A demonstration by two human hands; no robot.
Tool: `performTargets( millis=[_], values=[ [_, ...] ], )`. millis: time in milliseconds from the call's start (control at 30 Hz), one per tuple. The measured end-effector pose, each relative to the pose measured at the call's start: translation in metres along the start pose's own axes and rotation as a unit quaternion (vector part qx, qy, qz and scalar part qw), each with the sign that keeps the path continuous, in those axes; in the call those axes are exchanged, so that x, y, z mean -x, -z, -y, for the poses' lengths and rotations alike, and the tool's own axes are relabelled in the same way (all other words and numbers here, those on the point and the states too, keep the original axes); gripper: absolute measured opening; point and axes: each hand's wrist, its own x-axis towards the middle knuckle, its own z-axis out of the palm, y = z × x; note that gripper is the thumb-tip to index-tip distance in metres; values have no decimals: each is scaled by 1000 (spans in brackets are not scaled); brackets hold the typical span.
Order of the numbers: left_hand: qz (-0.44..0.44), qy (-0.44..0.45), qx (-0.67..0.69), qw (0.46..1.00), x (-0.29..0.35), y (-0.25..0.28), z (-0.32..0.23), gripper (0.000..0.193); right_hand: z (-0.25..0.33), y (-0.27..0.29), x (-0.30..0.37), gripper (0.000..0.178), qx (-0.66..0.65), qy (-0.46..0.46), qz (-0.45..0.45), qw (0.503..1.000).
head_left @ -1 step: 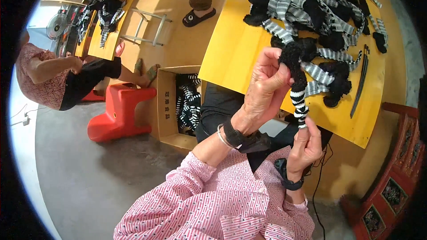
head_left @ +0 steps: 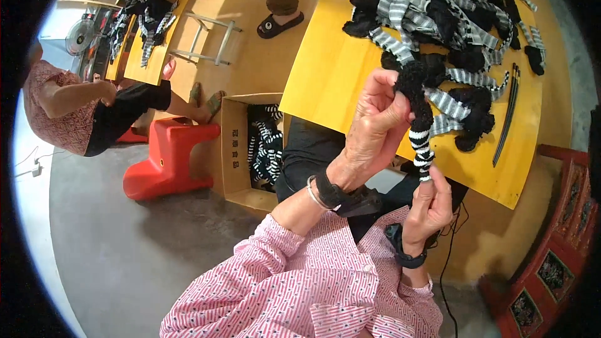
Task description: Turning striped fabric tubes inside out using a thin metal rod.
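Between my hands hangs a black fuzzy fabric piece with a black-and-white striped end. My left hand is closed on its dark upper part, thumb and fingers pinching it over the table's near edge. Lower down, my right hand pinches the striped tip between thumb and fingers. Just beyond, a heap of black fuzzy pieces with grey-striped strips covers much of the yellow table. Some of those strips lie right behind the held piece, so where it ends at the top is hard to make out.
Thin black sticks lie right of the heap. A cardboard box with striped pieces stands at my left, beside a red plastic stool. Another person sits near a second yellow table. Carved red furniture stands at right.
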Motion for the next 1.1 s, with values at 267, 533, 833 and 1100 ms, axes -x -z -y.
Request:
performTargets(
  millis=[267,533,833,1100],
  values=[
    [26,-11,-36,999,4,4,7,27,-6,-2,-7,22,-33,24,22,999],
    [12,43,-140,989,-6,-6,-29,26,-1,22,-35,21,9,74,114,991],
    [22,50,-169,984,-13,-1,-47,15,8,27,-43,24,87,104,162,977],
    [-18,-4,-7,1000,-7,-13,-24,21,-4,10,-15,25,9,75,74,994]
  ],
)
